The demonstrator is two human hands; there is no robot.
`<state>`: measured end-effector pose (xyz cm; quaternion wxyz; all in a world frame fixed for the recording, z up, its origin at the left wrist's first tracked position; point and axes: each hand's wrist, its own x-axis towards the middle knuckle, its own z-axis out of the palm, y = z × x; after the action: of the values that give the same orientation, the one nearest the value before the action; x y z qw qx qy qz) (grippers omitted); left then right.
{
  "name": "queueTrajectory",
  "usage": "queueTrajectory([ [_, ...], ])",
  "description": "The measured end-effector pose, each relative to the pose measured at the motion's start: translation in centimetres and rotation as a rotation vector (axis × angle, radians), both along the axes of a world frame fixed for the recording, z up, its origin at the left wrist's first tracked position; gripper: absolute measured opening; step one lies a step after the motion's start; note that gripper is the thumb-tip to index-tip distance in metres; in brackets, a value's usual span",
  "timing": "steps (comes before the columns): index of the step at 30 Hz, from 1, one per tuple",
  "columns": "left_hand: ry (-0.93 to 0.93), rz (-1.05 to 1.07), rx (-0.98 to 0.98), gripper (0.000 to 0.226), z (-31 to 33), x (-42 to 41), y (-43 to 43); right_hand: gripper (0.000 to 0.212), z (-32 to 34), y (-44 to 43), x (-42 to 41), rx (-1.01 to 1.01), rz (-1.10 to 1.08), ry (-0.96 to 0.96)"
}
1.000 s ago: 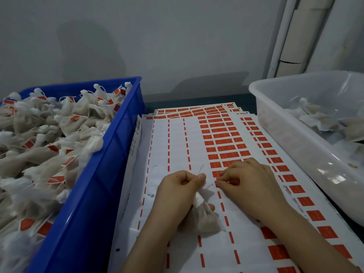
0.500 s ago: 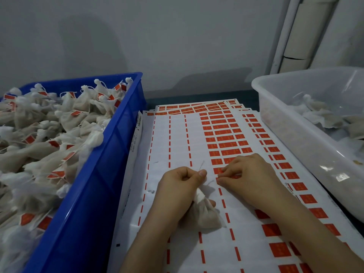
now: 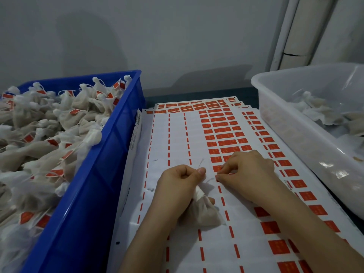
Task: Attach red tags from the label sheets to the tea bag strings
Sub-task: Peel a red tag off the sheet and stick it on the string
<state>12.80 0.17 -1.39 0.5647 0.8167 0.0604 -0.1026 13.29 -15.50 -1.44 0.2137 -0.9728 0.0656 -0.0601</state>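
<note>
the tea bag (image 3: 204, 212), a small pouch of pale cloth, lies on the top label sheet (image 3: 177, 134) in the near middle of the view, half under the left hand (image 3: 177, 186). its tied neck goes up into this hand, and a thin white string (image 3: 201, 163) comes out above the thumb. the left fingers (image 3: 201, 171) are curled, with the thumb pressed against the forefinger, pinching the neck of the bag and the string. just beside it, on the right, the right hand (image 3: 250, 172) rests on the sheet. its fingers (image 3: 220, 176) are bent down and pressed together at the tips, pinching at the edge of a red tag (image 3: 217, 168). i cannot tell if the tag is already lifted from the paper. the two hands are near each other but do not touch.

the sheet is white. its middle and right part carry columns of red tags, and its left part shows only thin red dashes between bare white columns. more sheets lie under it, and their far edges show. the stack lies on a dark table (image 3: 197, 93) between two containers. at the left stands a blue crate (image 3: 110, 154), filled high with tagged tea bags (image 3: 49, 134). at the right stands a clear plastic tub (image 3: 291, 134) with some pale loose tea bags (image 3: 323, 113) in it. behind all is a grey wall (image 3: 157, 36), with white pipes (image 3: 291, 36) at the far right.
</note>
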Motion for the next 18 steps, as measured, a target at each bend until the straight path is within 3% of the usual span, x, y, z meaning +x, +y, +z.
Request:
queueTrajectory([
  [9,0.003,-0.004,-0.016,0.023,0.3,-0.1,0.0,0.019,-0.3,-0.1,-0.7,0.031,0.021,-0.036],
  [11,-0.001,-0.007,-0.027,0.023,0.4,0.0,0.0,0.039,-0.5,-0.3,-1.3,0.074,0.05,-0.001],
  [14,-0.025,-0.023,-0.029,0.022,0.4,-0.1,0.0,0.087,-1.1,-0.2,-2.0,-0.021,0.096,0.138],
  [18,-0.048,-0.023,-0.026,0.02,0.3,-0.1,0.2,0.096,-1.1,-0.1,-2.1,-0.015,0.064,0.138],
])
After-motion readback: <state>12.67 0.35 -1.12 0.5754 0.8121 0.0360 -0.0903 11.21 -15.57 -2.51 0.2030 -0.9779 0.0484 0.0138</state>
